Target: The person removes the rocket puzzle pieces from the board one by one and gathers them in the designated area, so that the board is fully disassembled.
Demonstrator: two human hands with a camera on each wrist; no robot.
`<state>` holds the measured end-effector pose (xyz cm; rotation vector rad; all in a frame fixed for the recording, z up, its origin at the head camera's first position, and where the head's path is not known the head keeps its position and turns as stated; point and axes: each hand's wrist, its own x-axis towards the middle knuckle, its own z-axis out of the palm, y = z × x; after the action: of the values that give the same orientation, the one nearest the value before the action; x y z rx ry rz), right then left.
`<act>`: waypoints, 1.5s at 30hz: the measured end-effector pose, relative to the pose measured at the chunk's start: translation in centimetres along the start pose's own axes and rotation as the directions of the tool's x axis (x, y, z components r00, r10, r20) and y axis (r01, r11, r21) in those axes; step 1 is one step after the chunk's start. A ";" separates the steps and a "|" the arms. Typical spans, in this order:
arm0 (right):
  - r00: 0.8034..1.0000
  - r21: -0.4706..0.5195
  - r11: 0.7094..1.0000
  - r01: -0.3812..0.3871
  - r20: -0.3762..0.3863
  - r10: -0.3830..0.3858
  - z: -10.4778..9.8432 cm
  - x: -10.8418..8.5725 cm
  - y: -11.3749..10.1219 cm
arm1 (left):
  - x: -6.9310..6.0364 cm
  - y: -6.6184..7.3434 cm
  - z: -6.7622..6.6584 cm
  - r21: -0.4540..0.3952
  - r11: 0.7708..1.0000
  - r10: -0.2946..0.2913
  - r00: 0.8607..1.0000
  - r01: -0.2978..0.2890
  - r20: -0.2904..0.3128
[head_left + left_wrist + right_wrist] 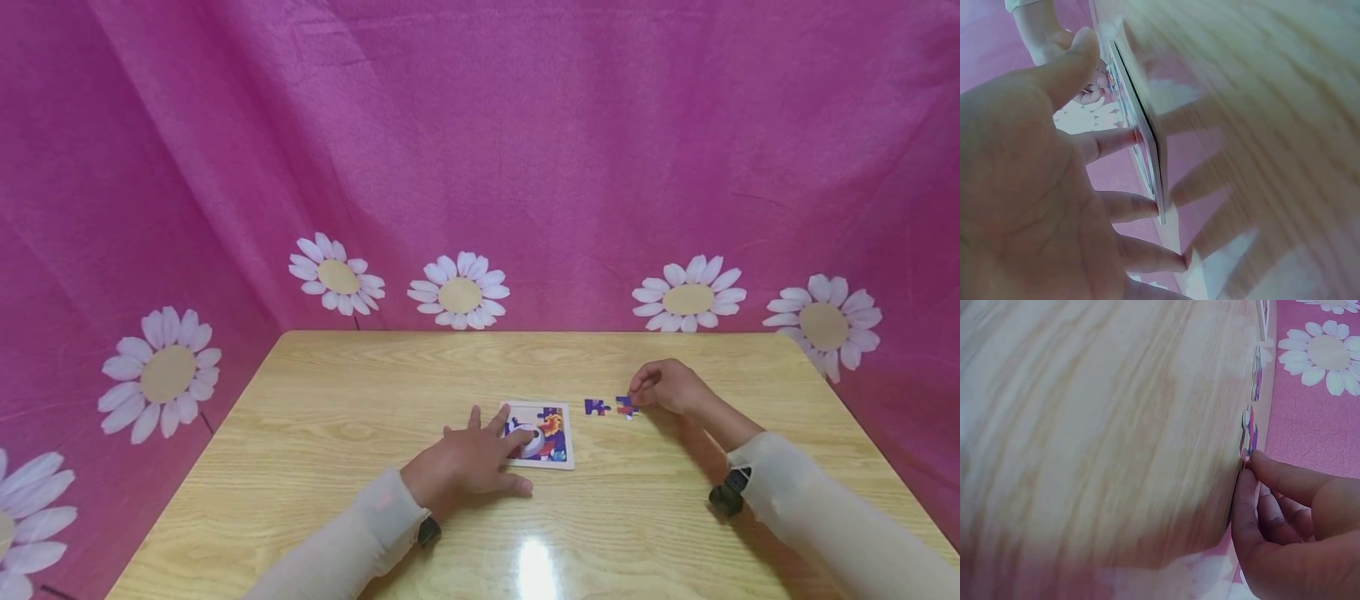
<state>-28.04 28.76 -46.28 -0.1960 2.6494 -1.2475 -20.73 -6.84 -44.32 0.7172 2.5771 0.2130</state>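
A framed picture puzzle (556, 433) lies flat on the table, partly covered by my left hand (476, 460). That hand's fingers are spread, one fingertip touching the picture, as the left wrist view (1041, 181) also shows. To the right of the frame lies a loose puzzle piece (595, 407). Beside it, my right hand (670, 388) pinches the edge of a second piece (625, 406) between thumb and finger. The right wrist view shows this pinched piece (1250, 430) at the tips of my right hand (1291, 519), with the other piece (1257, 374) beyond it.
The wooden table (375, 375) reaches back to a pink curtain (480, 150) printed with white daisies. Dark bands with small devices sit at both wrists, below light sleeves (832, 508).
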 end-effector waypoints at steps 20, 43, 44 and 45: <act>0.999 0.038 0.999 -0.028 -0.021 0.029 0.2 -0.2 0.0 | 0.3 0.4 0.7 0.049 0.999 -0.002 0.999 0.004 -0.042; 0.998 0.049 0.998 -0.040 -0.035 0.042 0.4 0.0 -0.4 | 0.3 0.7 1.0 0.064 0.998 -0.023 1.000 0.024 -0.014; 0.998 0.048 0.998 -0.040 -0.037 0.042 0.4 0.0 -0.5 | 0.4 0.7 1.0 0.061 0.998 -0.025 1.000 0.025 -0.013; 0.998 0.050 0.998 -0.040 -0.037 0.042 0.4 0.1 -0.5 | 0.4 0.7 1.0 0.059 0.998 -0.027 1.000 0.027 -0.011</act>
<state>-27.99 28.14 -46.12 -0.1106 2.6371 -1.3139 -20.21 -6.01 -45.19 0.7036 2.6106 0.1323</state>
